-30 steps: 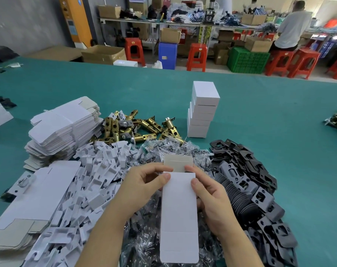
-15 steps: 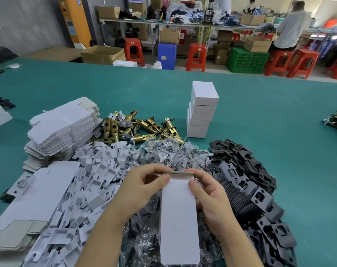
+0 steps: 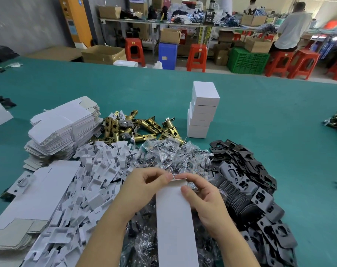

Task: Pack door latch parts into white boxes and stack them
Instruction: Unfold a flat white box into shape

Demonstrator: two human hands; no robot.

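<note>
Green felt-like table [image 3: 260,116] bearing heaps of parts. Both hands pinch the far end of a long, smooth white cardboard box [image 3: 175,224]: left hand [image 3: 142,189] and right hand [image 3: 204,199] with fingers curled on its folded flap. Beyond lie brass latches [image 3: 140,126] and a stack of closed boxes [image 3: 202,110]; flat black plates [image 3: 256,191] lie at right.
</note>
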